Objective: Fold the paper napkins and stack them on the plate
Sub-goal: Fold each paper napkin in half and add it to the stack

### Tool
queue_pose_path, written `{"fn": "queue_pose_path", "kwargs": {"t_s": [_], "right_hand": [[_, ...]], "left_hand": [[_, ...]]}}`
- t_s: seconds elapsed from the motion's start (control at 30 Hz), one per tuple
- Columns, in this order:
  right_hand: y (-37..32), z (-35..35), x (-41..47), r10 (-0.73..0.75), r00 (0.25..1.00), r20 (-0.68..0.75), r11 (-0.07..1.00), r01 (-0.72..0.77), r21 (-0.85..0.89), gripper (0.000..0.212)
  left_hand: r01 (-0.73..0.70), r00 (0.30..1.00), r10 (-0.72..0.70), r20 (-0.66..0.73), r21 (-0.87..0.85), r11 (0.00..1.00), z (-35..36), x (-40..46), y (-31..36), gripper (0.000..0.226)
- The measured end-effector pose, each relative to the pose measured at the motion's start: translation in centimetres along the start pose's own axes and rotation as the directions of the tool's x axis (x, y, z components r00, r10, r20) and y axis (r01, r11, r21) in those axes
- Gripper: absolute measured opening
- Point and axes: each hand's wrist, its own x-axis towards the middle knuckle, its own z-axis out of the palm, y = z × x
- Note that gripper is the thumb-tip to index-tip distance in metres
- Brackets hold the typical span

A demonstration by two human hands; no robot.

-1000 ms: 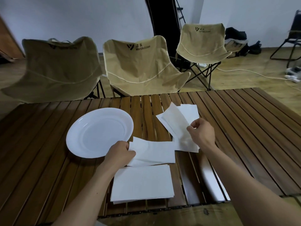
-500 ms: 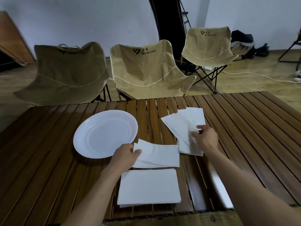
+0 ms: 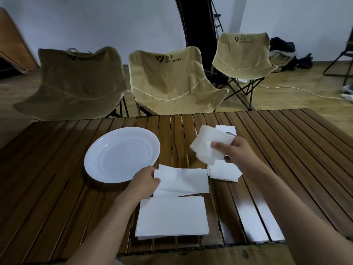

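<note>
right hand (image 3: 236,153) now lifted off the table, pinching a folded white napkin (image 3: 209,147) with thumb on top; half a second ago it pressed flat on the right napkin pile (image 3: 224,172). that pile stays on the slatted wooden table (image 3: 286,150), partly under the hand. left hand (image 3: 146,181) unchanged, fingers curled on the left edge of the middle napkin (image 3: 183,179), just beside the white plate (image 3: 122,154). plate holds no napkins. nearest napkin stack (image 3: 172,217) lies flat at table edge. three tan camp chairs (image 3: 172,81) behind.
</note>
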Motion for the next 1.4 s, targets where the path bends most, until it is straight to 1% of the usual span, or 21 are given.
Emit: {"fn": "queue_pose_path", "kwargs": {"t_s": [0.03,0.07,0.1,0.13,0.17,0.2,0.23,0.27,0.3,0.37,0.47,0.57,0.67,0.77,0.87,0.93,1.0,1.07,1.17,1.3,1.4], "right_hand": [[-0.5,0.0,-0.6,0.044,0.995,0.088,0.994,-0.053,0.099,0.024],[-0.7,0.1,-1.1,0.096,0.983,0.155,0.977,-0.123,0.177,0.023],[-0.4,0.2,-1.3,0.149,0.969,0.200,0.957,-0.192,0.218,0.023],[0.2,0.4,-1.4,0.202,0.955,0.217,0.950,-0.245,0.192,0.023],[1.1,0.7,-1.3,0.258,0.945,0.203,0.958,-0.278,0.077,0.025],[2.3,1.0,-1.1,0.307,0.939,0.155,0.950,-0.293,-0.108,0.028],[3.5,1.4,-0.9,0.341,0.935,0.094,0.905,-0.300,-0.303,0.033],[4.6,1.8,-0.7,0.351,0.936,0.028,0.840,-0.301,-0.451,0.038],[5.4,2.1,-0.5,0.342,0.939,-0.021,0.797,-0.302,-0.523,0.044],[6.2,2.6,-0.1,0.303,0.953,-0.021,0.806,-0.268,-0.528,0.048],[5.9,3.0,0.0,0.223,0.974,0.033,0.851,-0.178,-0.494,0.044],[5.8,4.0,-0.1,0.168,0.985,0.030,0.884,-0.137,-0.447,0.047],[6.0,5.0,-0.4,0.182,0.983,0.018,0.811,-0.140,-0.568,0.058],[5.2,4.6,-0.6,0.147,0.989,0.024,0.742,-0.094,-0.663,0.070],[3.4,2.8,-0.6,0.130,0.991,0.042,0.693,-0.060,-0.719,0.084],[2.5,1.7,-0.8,0.159,0.978,0.133,0.743,-0.030,-0.668,0.077],[2.5,1.3,-1.1,0.125,0.959,0.253,0.797,0.054,-0.601,0.055],[2.9,1.5,-1.4,0.066,0.951,0.301,0.830,0.115,-0.546,0.036],[3.3,2.4,-1.8,-0.031,0.965,0.260,0.813,0.176,-0.555,0.023],[2.2,2.8,-2.2,-0.180,0.968,0.175,0.773,0.249,-0.584,0.023],[2.5,2.7,-2.3,-0.150,0.969,0.199,0.719,0.245,-0.650,0.026]], "left_hand": [[0.002,1.000,-0.002,-0.006,-0.016,1.000,0.0,0.1,0.0,0.008],[0.019,1.000,-0.019,-0.003,-0.044,0.999,-0.1,0.3,0.0,0.021],[0.039,0.999,-0.039,0.004,-0.096,0.995,-0.1,0.5,0.0,0.031],[0.061,0.998,-0.060,0.012,-0.163,0.985,-0.2,0.6,0.1,0.040],[0.077,0.997,-0.079,0.002,-0.231,0.970,-0.2,0.5,0.2,0.048],[0.087,0.996,-0.094,-0.010,-0.277,0.957,-0.3,0.3,0.5,0.054],[0.084,0.995,-0.098,-0.029,-0.303,0.949,-0.3,0.2,0.8,0.058],[0.066,0.994,-0.089,-0.058,-0.318,0.946,-0.2,0.0,1.0,0.058],[0.041,0.993,-0.074,-0.089,-0.327,0.944,-0.2,-0.1,1.0,0.053],[0.018,0.997,-0.036,-0.066,-0.265,0.964,-0.1,-0.1,0.9,0.051],[0.016,1.000,-0.013,0.028,-0.105,0.994,0.4,0.2,0.3,0.052],[0.000,1.000,0.003,0.025,-0.112,0.994,0.6,0.3,0.3,0.039],[-0.037,0.997,0.046,0.063,-0.135,0.990,0.7,0.4,-0.1,0.021],[-0.086,0.996,0.087,0.020,-0.038,0.996,0.1,0.3,-0.3,0.027],[-0.157,0.988,0.157,-0.004,-0.080,0.984,-1.4,-0.5,-0.1,0.023],[-0.211,0.977,0.211,-0.016,-0.091,0.973,-2.3,-1.1,-0.2,0.014],[-0.248,0.969,0.248,-0.014,-0.104,0.963,-2.7,-1.5,-0.4,0.014],[-0.267,0.964,0.267,-0.012,-0.136,0.954,-2.7,-1.7,-0.4,0.015],[-0.256,0.966,0.256,-0.021,-0.133,0.957,-2.7,-2.0,-0.4,0.022],[-0.242,0.968,0.236,-0.084,-0.067,0.968,-2.7,-2.5,-0.2,0.043],[-0.243,0.967,0.246,-0.072,0.048,0.969,-2.4,-2.6,-0.6,0.034]]}}
